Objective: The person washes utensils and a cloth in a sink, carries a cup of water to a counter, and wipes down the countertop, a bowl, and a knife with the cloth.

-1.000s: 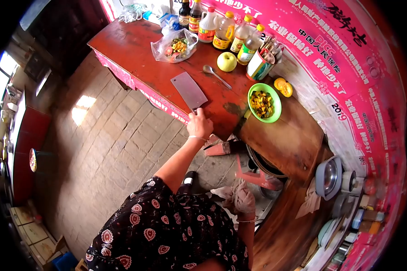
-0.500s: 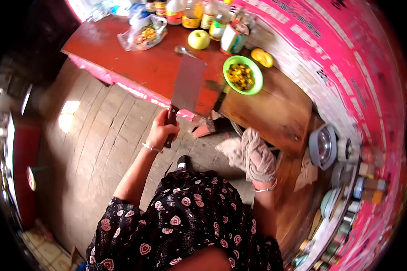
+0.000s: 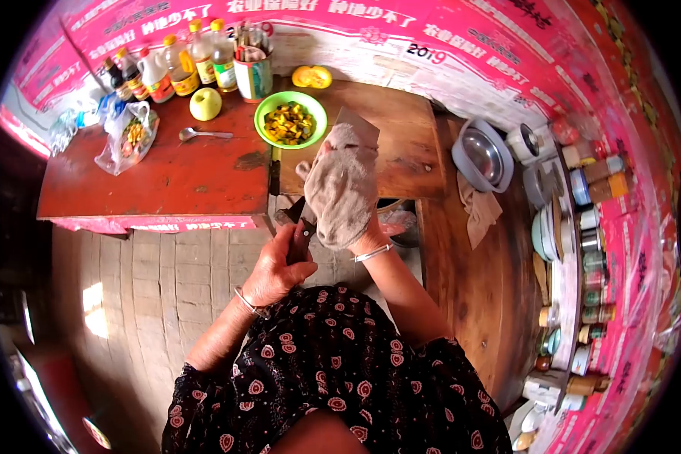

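My left hand [image 3: 280, 261] is closed around the dark wooden handle of a cleaver [image 3: 365, 132], which points up and away from me. A greyish-pink cloth [image 3: 342, 189] covers most of the blade; only its far corner shows beyond the cloth. My right hand [image 3: 368, 237] is largely hidden in that cloth and grips it against the blade. Beyond the cleaver, a green bowl [image 3: 260, 130] of chopped yellow-orange pieces stands near the edge of the wooden board.
On the red table [image 3: 159, 189] are a spoon [image 3: 204, 135], a pale green round fruit [image 3: 205, 104], a plastic bag of food [image 3: 129, 144] and several bottles [image 3: 180, 69]. A cut pumpkin piece [image 3: 312, 76] lies near the wall. Basins [image 3: 483, 155] and jars line the right.
The cloth in my right hand has come up onto the cleaver blade, which was bare before. My left hand has lowered the cleaver closer to my body. My view has turned right.
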